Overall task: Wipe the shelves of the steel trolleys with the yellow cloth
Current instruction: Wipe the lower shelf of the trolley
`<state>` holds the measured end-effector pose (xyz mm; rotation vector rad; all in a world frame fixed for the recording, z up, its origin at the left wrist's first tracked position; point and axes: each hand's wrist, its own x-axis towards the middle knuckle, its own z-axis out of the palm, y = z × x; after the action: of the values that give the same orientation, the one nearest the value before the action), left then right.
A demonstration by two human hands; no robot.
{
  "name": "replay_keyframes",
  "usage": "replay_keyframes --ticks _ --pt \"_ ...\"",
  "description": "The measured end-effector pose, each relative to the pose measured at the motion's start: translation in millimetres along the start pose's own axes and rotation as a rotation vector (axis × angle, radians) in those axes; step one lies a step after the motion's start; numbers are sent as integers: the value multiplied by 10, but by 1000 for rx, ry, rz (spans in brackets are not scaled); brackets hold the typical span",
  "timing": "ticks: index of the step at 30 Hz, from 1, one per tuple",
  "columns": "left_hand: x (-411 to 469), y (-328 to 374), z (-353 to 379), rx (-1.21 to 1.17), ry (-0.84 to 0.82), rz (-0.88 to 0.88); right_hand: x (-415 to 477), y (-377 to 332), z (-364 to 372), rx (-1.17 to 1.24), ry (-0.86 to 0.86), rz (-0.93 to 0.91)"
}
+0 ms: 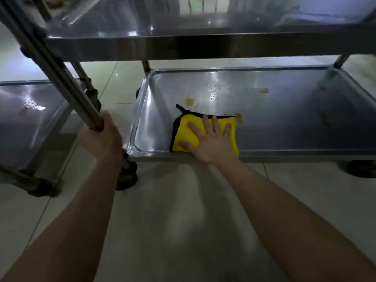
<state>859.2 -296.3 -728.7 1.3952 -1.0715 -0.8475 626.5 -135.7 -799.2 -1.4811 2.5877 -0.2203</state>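
Observation:
A folded yellow cloth (184, 139) with a black edge lies on the bottom shelf (284, 123) of the steel trolley in front of me, near its front left corner. My right hand (209, 139) presses flat on the cloth with its fingers spread. Yellowish stains (189, 101) dot the shelf beyond and to the right of the cloth, along with some water droplets. My left hand (105, 135) grips the trolley's upright steel post (67, 78) at the left.
The trolley's upper shelf (183, 45) overhangs the bottom one. A second steel trolley's low shelf (28, 119) stands to the left. Castor wheels (128, 176) sit on the pale tiled floor (183, 220) between me and the trolleys.

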Motion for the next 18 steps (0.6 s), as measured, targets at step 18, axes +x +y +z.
replay_keyframes --ticks 18 --pt "6 -179 39 -118 -66 94 1267 -499 -132 -51 -113 6"
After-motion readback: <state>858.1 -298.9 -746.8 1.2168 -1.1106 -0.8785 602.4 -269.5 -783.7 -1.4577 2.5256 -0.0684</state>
